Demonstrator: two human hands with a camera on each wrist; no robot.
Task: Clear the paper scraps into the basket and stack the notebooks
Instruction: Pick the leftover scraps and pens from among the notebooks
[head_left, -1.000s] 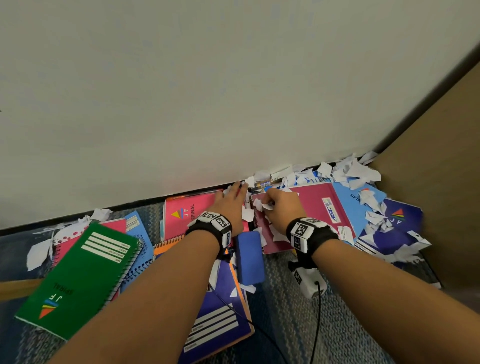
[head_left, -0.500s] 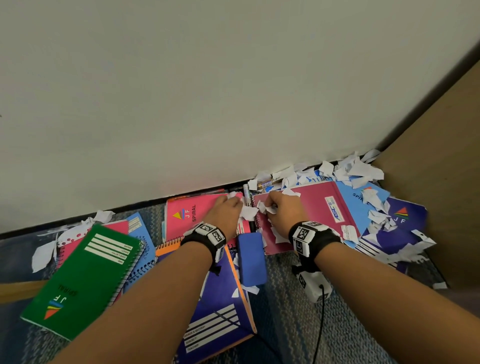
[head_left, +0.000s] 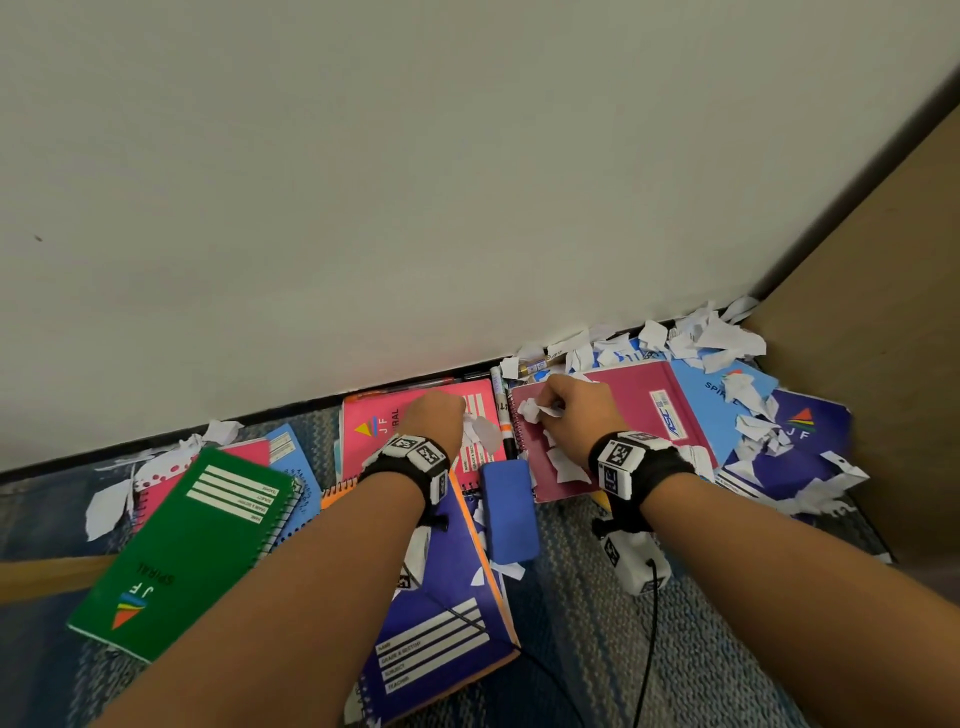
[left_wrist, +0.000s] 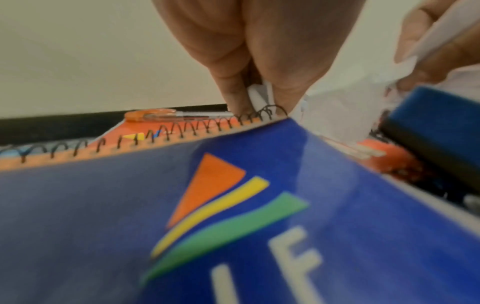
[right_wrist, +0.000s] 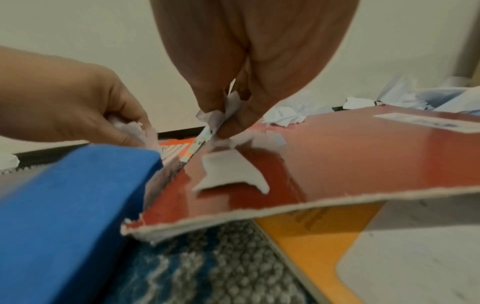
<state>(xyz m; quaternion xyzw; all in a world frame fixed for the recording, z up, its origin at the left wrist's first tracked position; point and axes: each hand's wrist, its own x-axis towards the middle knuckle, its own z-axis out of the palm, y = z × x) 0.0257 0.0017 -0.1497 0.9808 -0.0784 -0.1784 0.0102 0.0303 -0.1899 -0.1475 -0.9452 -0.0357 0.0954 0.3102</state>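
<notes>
Spiral notebooks lie scattered on the carpet along the wall: a green one (head_left: 192, 545), a pink one (head_left: 384, 421), a maroon one (head_left: 628, 410) and a dark blue one (head_left: 447, 639). White paper scraps (head_left: 711, 338) litter them, thickest in the right corner. My left hand (head_left: 441, 415) hovers over the pink notebook and pinches white scraps (left_wrist: 259, 96). My right hand (head_left: 576, 410) is over the maroon notebook and pinches crumpled scraps (right_wrist: 221, 115). More scraps (right_wrist: 231, 174) lie on the maroon cover. No basket is in view.
A blue eraser block (head_left: 509, 509) lies between my wrists. Pens (head_left: 501, 410) lie between the pink and maroon notebooks, and an orange pen (left_wrist: 155, 115) lies by the wall. The white wall (head_left: 415, 182) closes the far side; a brown panel (head_left: 883, 364) closes the right.
Both hands have drawn back a little from the wall towards me, each with scraps between its fingers. The notebooks have not moved.
</notes>
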